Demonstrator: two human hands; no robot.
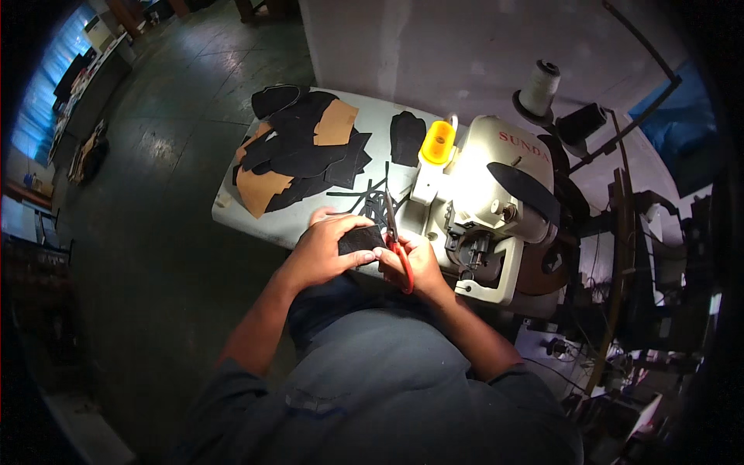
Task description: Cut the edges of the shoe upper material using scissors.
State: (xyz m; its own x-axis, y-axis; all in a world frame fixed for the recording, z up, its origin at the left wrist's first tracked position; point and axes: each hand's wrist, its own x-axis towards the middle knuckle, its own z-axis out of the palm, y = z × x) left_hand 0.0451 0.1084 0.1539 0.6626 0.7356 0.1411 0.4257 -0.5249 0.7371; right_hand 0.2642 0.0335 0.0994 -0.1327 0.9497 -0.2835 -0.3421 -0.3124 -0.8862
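Note:
Close to the table's front edge, my left hand is closed on a small black piece of leather or cloth, thumb on the near side. My right hand grips a pair of red-handled scissors, whose dark blades point away from me. The right thumb also meets the black piece's right edge. Just beyond the hands lies a tangle of thin black strips. Whether the scissor blades are together or apart is hard to make out.
A cream sewing machine, lit by a lamp, stands right of my hands, with a yellow-topped container beside it. Black and tan cut pieces pile up at the table's left. Thread cones rise behind the machine. Dark floor lies left.

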